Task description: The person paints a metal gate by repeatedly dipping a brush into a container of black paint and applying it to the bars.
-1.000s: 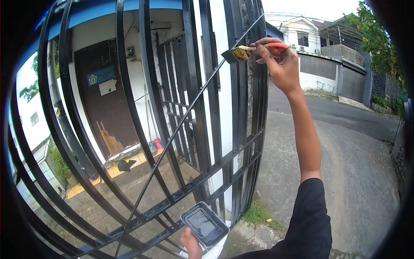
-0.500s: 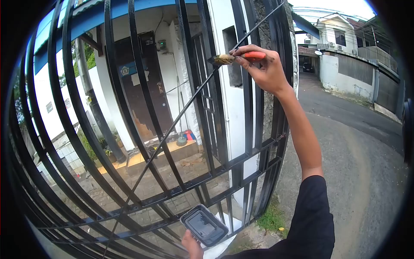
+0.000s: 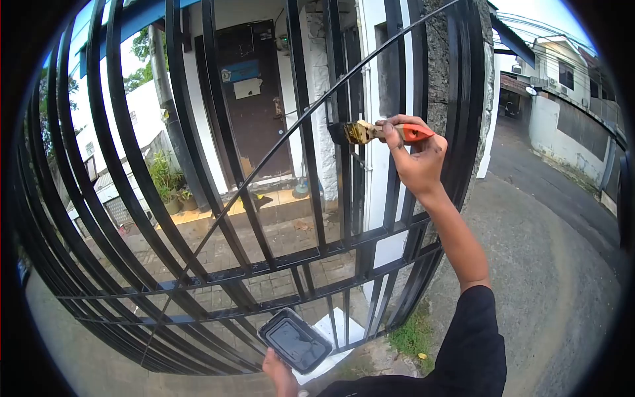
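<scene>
My right hand grips a paintbrush by its orange-red and wooden handle. Dark paint coats the bristles, which point left and overlap an upright bar of the black metal gate in this view. Dark smudges mark the fingers. A thin diagonal rod crosses the bars, just above and left of the brush. Low down, my left hand holds a black plastic tray by its near edge, with dark wet paint inside.
A white sheet lies on the ground behind the tray. Through the bars show a paved yard, a brown door and potted plants. Rough stone edging borders the gate's right side. A road runs along the right.
My right hand has lowered the paintbrush from the diagonal rod to beside the upright bars. My left hand still holds the tray. The head view has shifted somewhat.
</scene>
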Available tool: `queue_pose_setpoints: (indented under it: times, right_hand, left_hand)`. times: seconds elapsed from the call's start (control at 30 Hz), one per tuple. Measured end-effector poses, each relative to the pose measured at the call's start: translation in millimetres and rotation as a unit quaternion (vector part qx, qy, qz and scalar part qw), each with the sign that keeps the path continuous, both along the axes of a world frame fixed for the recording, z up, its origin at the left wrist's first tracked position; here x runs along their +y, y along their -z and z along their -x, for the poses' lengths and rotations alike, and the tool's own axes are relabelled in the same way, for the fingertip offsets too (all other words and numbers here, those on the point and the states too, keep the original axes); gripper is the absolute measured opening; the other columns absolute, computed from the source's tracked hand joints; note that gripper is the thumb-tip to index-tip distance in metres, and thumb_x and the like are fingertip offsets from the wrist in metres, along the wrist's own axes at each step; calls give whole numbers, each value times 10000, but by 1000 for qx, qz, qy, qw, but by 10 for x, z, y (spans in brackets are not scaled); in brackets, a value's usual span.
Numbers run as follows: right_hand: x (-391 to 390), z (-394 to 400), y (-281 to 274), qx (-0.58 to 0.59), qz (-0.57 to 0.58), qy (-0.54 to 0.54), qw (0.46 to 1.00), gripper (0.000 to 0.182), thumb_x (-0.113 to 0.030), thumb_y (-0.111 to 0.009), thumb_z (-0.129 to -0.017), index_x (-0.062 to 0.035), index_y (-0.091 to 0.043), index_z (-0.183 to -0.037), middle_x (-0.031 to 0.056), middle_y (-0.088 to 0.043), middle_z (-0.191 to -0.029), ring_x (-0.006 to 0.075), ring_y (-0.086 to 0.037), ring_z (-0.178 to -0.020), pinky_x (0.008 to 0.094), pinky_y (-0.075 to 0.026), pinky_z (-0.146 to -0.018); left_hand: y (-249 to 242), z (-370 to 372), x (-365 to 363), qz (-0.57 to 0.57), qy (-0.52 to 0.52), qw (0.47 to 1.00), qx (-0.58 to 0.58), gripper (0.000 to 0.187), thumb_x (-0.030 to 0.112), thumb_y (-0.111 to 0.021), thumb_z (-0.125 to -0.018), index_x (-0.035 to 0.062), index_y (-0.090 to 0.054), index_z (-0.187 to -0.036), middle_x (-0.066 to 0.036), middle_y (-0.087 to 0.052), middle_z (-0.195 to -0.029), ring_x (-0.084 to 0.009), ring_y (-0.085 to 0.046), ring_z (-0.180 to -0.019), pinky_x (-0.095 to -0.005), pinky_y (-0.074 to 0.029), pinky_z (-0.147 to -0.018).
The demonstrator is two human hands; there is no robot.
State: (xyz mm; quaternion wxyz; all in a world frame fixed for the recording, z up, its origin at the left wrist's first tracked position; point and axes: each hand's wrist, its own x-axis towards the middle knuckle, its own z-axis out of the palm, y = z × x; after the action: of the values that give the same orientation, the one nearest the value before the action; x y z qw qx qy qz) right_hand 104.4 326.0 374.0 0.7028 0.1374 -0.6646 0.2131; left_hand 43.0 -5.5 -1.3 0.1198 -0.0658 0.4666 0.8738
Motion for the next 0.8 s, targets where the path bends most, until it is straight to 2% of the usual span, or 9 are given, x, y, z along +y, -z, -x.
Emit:
queue_pose_setpoints:
  times: [0.07, 0.2, 0.27, 0.33, 0.37, 0.53, 0.6, 0.7, 0.8]
  right_hand:
    - [89, 78, -12, 14, 94, -2, 995, 173, -126, -670, -859, 38, -661, -914, 55, -676, -758, 74, -639, -686, 210, -502, -589]
    - [23, 189, -126, 87, 104, -63, 989, 187, -137, -669, -865, 42, -656, -917, 45, -664, -752, 57, -620, -670, 190, -487, -589]
    - [119, 231, -180, 97, 96, -29, 990, 185, -148, -677, -860, 32, -663, -896, 42, -665, -718, 57, -620, -633, 196, -484, -564]
    - [156, 156, -244, 101, 50, 103, 988, 170, -148, -678, -855, 20, -672, -881, 38, -662, -677, 56, -619, -599, 197, -481, -543]
    - [166, 119, -290, 130, 35, 114, 984, 161, -148, -684, -848, 11, -679, -874, 38, -660, -646, 50, -612, -570, 197, -472, -523]
    - [62, -159, -420, 147, 104, -16, 983, 182, -102, -628, -888, 65, -618, -961, 139, -674, -862, 169, -669, -799, 284, -576, -689]
    - [60, -196, -431, 150, 118, -23, 981, 195, -111, -626, -890, 66, -601, -970, 160, -666, -880, 193, -670, -808, 313, -596, -704]
    - [26, -147, -512, 169, 70, -58, 981, 187, -96, -618, -896, 65, -596, -989, 158, -664, -890, 190, -668, -835, 302, -591, -731]
    - [158, -59, -742, 123, -104, -29, 986, 169, -112, -665, -872, 41, -646, -941, 81, -684, -895, 116, -655, -804, 240, -549, -716]
  left_hand:
    - [24, -11, -11, 12, -4, 1000, 2, 332, 278, -427, -972, -21, -566, -1013, -76, -627, -918, -186, -614, -834, -327, -489, -745]
    - [-10, 5, 21, -3, -12, 1000, 19, 329, 274, -421, -977, -20, -566, -1006, -75, -629, -919, -182, -616, -841, -323, -490, -746]
    - [-4, 9, 39, -5, -28, 999, 21, 323, 274, -420, -979, -14, -566, -994, -65, -624, -899, -174, -612, -824, -320, -489, -738]
    - [34, 43, 31, -13, -40, 999, 19, 310, 277, -424, -980, 0, -563, -968, -37, -606, -853, -150, -600, -775, -305, -485, -702]
    - [75, 71, 11, -14, -44, 999, 19, 310, 277, -424, -980, 0, -563, -968, -37, -606, -853, -150, -600, -775, -305, -485, -702]
    - [-16, 66, -64, 2, -59, 998, -7, 288, 282, -432, -979, 28, -556, -923, 4, -563, -777, -115, -571, -713, -280, -472, -655]
    - [-73, 67, -95, 7, -60, 998, -10, 287, 281, -431, -979, 31, -554, -915, 6, -553, -766, -114, -566, -705, -279, -468, -648]
    - [-47, 110, -135, 9, -53, 999, -4, 280, 279, -430, -981, 38, -550, -902, 15, -537, -748, -109, -554, -689, -277, -460, -636]
    - [-172, 109, -62, 12, -59, 998, 7, 269, 275, -432, -982, 52, -544, -884, 32, -514, -723, -94, -531, -663, -267, -443, -614]
